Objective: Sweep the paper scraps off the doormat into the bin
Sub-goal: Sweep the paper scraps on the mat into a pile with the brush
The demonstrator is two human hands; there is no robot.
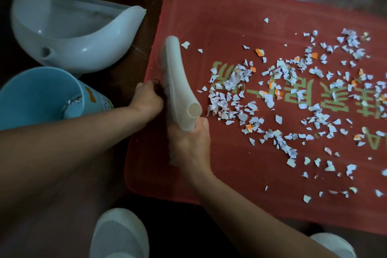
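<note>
Two white slippers (119, 234) sit at 6 o'clock, both forearms reaching over them. The right hand (189, 148) has its fingers clenched round the handle of a cream plastic hand brush (178, 77), tilting it on edge. The left hand (146, 98), at 9 o'clock of the brush, curls its fingers into the bristles (165, 88), probably picking them clean. White and orange paper scraps (240, 94) lie across the red doormat (209, 6), from centre to 3 o'clock. A white plastic dustpan (73, 48) and a pale blue bin (12, 100) wait at 10 and 9 o'clock, within reach.
</note>
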